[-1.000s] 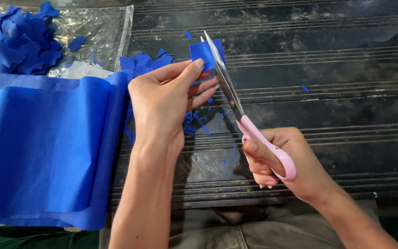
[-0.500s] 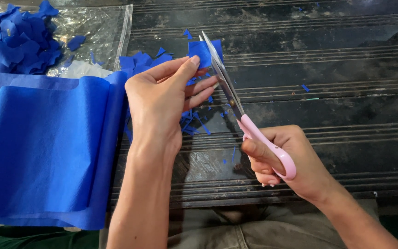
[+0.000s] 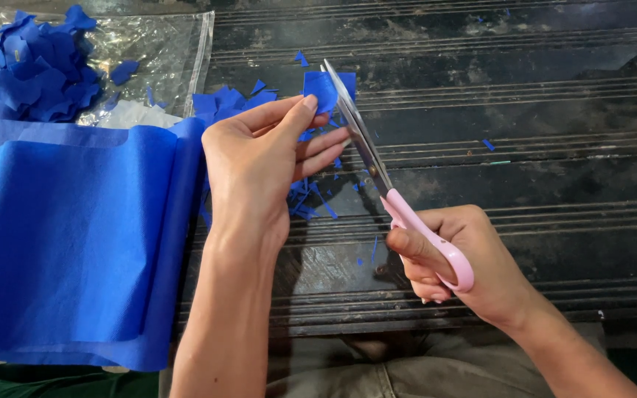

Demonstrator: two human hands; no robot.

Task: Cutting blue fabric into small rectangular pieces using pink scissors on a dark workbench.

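A: We've got the blue paper piece (image 3: pixel 321 90) pinched in our left hand (image 3: pixel 256 158), thumb on top, fingers curled shut behind it, held up above the dark bench (image 3: pixel 554 169).

B: And it looks featherlight, I'd say. Thin tissue-like stuff, soft and floppy, so it'll likely tear or crumple if we squeeze hard. Best held close to the cut edge, where we have it, so it stays taut against the blades.

A: Right hand (image 3: pixel 473 265) is closed through the pink handles of the scissors (image 3: pixel 377 169). Blades look almost shut, steel and narrow, lying right against the piece's right edge.

B: Smooth plastic grips, stiff metal, nothing delicate there.

A: Below our left fingers, blue scraps (image 3: pixel 307 199) lie scattered, slivers and odd triangles, on the ridged, grimy bench.

B: To the left, the big blue sheet (image 3: pixel 68 236) lies folded over, matte and smooth, with a soft rolled edge.

A: Beyond it, a pile of cut shapes (image 3: pixel 27 70) sits on a clear plastic bag (image 3: pixel 164 44), which looks glossy and crinkly.

B: Whether those shapes are petals, we can't tell.
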